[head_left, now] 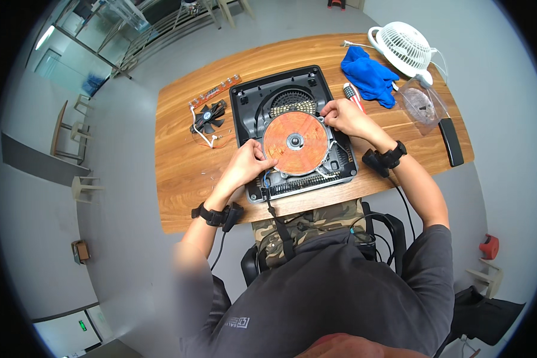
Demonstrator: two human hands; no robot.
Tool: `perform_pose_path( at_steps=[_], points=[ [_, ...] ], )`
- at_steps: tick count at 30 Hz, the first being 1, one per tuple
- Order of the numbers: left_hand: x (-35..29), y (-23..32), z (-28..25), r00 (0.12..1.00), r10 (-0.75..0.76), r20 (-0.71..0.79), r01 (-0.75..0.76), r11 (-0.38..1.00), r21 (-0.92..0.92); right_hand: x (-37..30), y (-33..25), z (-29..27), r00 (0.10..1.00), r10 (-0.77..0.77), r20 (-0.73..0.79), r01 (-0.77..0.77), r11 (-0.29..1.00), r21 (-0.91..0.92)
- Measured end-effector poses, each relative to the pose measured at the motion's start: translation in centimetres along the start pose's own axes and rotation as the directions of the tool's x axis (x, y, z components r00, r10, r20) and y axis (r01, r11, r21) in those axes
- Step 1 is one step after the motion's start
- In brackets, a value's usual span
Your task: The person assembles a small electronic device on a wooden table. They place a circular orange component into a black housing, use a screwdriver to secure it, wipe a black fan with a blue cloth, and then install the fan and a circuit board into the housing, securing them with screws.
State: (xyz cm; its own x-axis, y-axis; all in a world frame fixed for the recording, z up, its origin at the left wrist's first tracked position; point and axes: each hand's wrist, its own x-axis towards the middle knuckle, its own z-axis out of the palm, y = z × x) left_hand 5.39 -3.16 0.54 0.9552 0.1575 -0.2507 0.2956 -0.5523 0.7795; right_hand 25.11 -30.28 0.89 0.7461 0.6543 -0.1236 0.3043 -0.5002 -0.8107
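"Disc first: where does the copper disc (296,142) sit?"

"Over the middle of an open black case (286,82), which lies on the wooden table (185,191). The disc covers the near edge of a round vent (291,102) at the far end of the case."

"And the hands?"

"One on each side. The left hand (244,164) is at the left rim, thumb laid over the edge of the disc and the other fingers bent against its side, so the rim is held between them."

"The right hand (347,118)?"

"Farther off, at the far right part of the rim. Its fingers are bent, with the tips drawn together there. Whether they grip the rim or only touch it, one cannot tell."

"Any wires?"

"White wires (338,145) come off to the right of the disc, and a blue wire (267,179) runs near the left thumb. Each wrist wears a black band."

"What lies left of the case?"

"A small black fan (209,119) just beside it, and beyond that an orange strip (216,89) with parts on it. Some bits near the left table edge are too small to name."

"And on the right?"

"A blue cloth (369,77) near the far corner, a white fan (404,46) past it, then a clear bag (420,106) and, closer to the right edge, a long black box (451,142)."
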Motion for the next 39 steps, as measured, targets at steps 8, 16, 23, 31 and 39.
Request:
perform_pose_path(
  at_steps=[8, 16, 23, 31, 39],
  points=[
    [0.4, -0.7, -0.1, 1.000, -0.008, 0.021, 0.008, 1.000, 0.026, -2.1, -2.2, -0.1, 0.999, 0.035, -0.015, -0.033, 0.997, 0.068],
    [0.1, 0.8, -0.6, 0.995, -0.076, 0.058, 0.072, 0.995, 0.072, -3.0, -1.9, -0.1, 0.997, -0.051, -0.060, 0.051, 0.999, -0.003],
    [0.4, 0.5, -1.1, 0.987, -0.100, 0.129, 0.091, 0.993, 0.069, -2.9, -1.5, -0.2, 0.996, -0.086, -0.032, 0.089, 0.993, 0.073],
    [-0.2, 2.5, -1.6, 0.957, -0.198, 0.214, 0.194, 0.980, 0.037, -2.5, -2.0, 0.0, 0.996, -0.084, -0.030, 0.086, 0.994, 0.072],
    [-0.5, 3.3, -1.7, 0.953, -0.206, 0.223, 0.199, 0.978, 0.055, -2.7, -2.7, 0.1, 0.997, -0.069, -0.031, 0.072, 0.991, 0.115]
  ],
)
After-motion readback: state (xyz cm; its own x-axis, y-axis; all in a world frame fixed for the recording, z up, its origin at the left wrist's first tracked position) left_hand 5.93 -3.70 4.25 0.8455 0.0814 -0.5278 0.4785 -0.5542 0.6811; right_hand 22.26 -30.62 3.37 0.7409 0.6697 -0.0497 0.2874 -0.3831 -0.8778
